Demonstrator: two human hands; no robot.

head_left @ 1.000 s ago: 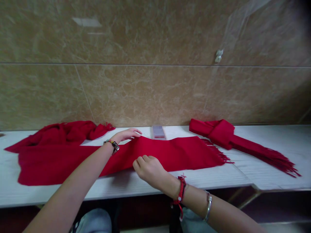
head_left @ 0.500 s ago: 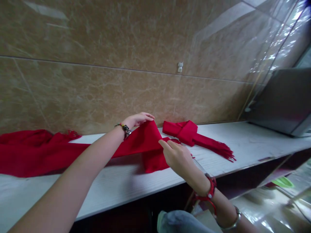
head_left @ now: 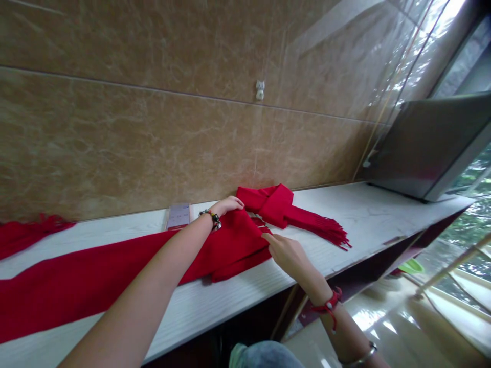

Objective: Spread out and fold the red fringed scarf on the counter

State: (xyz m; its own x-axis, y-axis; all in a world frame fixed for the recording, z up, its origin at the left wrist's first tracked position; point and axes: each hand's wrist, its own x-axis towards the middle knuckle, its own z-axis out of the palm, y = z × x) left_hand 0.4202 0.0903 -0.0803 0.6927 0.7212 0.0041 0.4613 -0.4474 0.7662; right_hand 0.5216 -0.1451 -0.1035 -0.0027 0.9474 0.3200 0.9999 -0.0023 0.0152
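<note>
A long red scarf (head_left: 123, 266) stretches from the left along the white counter, its right part folded back over itself. My left hand (head_left: 229, 204) grips the far corner of that fold, with a beaded bracelet on the wrist. At the near corner, my right hand (head_left: 286, 252) is closed on the scarf edge, thumb and fingers pressed together. Some fringe shows between the hands, under the fold. Just beyond lies a second red scarf (head_left: 278, 204), folded into a wrapped shape with its fringed tail pointing right.
The white counter (head_left: 326, 204) runs along a brown tiled wall (head_left: 153, 148). A small clear-topped packet (head_left: 179, 215) lies by the wall. At the right end stands a dark grey box-shaped appliance (head_left: 422, 143). Open shelving is under the counter, with a green basin (head_left: 411, 266) low at the right.
The folded end has been lowered from a raised, tilted position onto the counter. Both hands came down with it. The view has shifted right, and the packet by the wall is now uncovered.
</note>
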